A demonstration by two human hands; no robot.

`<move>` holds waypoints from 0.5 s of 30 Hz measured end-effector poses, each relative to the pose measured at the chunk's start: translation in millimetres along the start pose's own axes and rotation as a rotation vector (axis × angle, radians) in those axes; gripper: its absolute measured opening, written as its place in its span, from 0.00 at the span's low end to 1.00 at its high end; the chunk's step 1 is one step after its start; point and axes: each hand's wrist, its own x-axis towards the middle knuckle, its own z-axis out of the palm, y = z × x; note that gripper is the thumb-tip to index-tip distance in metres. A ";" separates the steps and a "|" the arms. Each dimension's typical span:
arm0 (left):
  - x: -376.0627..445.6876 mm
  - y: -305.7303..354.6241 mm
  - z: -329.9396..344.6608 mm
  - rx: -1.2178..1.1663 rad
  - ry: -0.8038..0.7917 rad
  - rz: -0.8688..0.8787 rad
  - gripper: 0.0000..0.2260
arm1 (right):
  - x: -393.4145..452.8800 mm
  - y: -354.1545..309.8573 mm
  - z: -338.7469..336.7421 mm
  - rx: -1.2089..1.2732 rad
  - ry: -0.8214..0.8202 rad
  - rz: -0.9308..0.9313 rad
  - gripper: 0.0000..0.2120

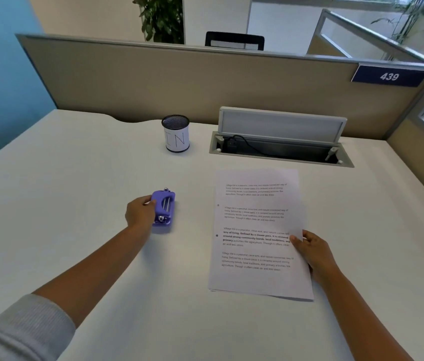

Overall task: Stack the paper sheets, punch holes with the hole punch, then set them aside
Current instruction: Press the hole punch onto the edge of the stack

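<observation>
The left hand (139, 212) is clasping the purple plastic hole punch (163, 208), while the right hand (312, 250) is pinching the white printed paper sheets (257, 230), apparently already punched and risking fanning apart beyond that pinch.

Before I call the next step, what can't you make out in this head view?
- Sheet count in the paper stack: top sheet covers the rest.
- Left hand fingertips: behind the hole punch, grip unclear.
- Right hand fingers: under the paper edge.
- Pen cup contents: dark inside.
</observation>
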 end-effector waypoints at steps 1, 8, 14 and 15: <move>5.2 -2.1 -7.5 -0.001 0.024 -0.010 0.13 | 0.1 0.2 0.4 0.004 0.001 0.000 0.12; 30.4 -13.4 -40.4 0.006 0.096 -0.058 0.13 | -0.7 -1.6 3.5 0.009 -0.002 -0.028 0.08; 41.2 -16.8 -54.8 0.069 0.079 -0.036 0.12 | -2.8 -2.0 -2.6 0.083 -0.025 0.013 0.12; 41.5 -16.4 -56.8 0.102 0.073 -0.029 0.13 | -5.0 -2.3 -5.1 0.095 -0.025 0.023 0.13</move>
